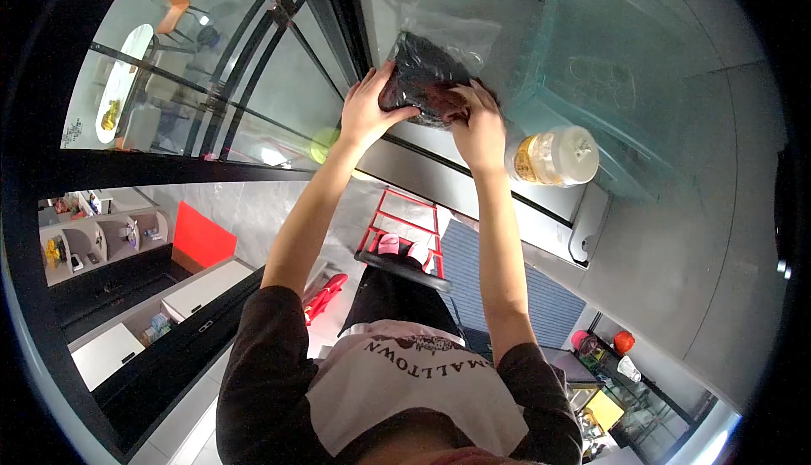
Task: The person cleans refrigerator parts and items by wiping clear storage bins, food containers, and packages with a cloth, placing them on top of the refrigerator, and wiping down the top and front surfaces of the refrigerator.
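A clear plastic bag with dark black and reddish-brown contents lies on a grey surface at the upper middle. Its loose transparent top spreads toward the far side. My left hand grips the bag's left edge, thumb across the near side and fingers along the far side. On the right part of the bag, my right hand has its fingers bent and pinching the plastic. What exactly is inside is unclear. Just right of my right wrist is a plastic jar with a white lid and a yellowish label.
Greenish transparent sheeting spreads to the right of the bag. A black-framed glass partition stands at the left. Far below, my feet in pink slippers are on a red-framed step ladder. Shelves are at the lower left.
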Action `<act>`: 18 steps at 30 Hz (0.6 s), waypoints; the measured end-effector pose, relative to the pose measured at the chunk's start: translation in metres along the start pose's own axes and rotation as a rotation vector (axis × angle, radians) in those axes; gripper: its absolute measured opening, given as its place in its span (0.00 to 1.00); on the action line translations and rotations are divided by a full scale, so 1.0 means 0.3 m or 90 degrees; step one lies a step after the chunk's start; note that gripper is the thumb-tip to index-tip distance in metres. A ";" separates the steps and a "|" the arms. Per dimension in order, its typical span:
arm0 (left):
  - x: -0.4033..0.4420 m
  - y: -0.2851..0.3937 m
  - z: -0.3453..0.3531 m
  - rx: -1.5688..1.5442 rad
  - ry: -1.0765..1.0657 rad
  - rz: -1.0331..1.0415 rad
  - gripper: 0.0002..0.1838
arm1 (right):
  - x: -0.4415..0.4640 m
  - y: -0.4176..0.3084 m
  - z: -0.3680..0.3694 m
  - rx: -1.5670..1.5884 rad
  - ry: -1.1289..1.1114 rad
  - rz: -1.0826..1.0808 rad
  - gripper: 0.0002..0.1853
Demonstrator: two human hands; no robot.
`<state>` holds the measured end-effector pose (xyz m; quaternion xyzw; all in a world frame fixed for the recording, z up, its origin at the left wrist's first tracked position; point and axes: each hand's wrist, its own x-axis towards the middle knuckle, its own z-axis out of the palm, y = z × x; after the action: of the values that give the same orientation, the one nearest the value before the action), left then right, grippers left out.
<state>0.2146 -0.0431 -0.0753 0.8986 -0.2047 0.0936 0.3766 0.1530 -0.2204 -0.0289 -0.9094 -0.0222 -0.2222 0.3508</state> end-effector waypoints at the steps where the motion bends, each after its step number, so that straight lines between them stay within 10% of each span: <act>1: 0.003 0.004 -0.004 0.020 0.011 0.015 0.44 | -0.013 -0.007 -0.008 -0.009 0.016 0.041 0.18; 5: 0.001 -0.015 -0.002 0.022 0.013 0.029 0.46 | -0.017 -0.017 -0.029 0.150 0.057 0.173 0.21; 11: -0.010 -0.125 0.039 -0.124 -0.103 -0.026 0.50 | 0.113 -0.106 0.128 -0.155 -0.091 -0.302 0.21; 18: 0.006 -0.067 0.006 -0.100 -0.081 -0.007 0.53 | -0.032 -0.020 0.006 -0.090 -0.092 -0.188 0.12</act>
<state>0.2249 -0.0321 -0.0887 0.8713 -0.2301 0.0181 0.4330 0.1439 -0.2136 -0.0305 -0.9321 -0.1652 -0.2066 0.2473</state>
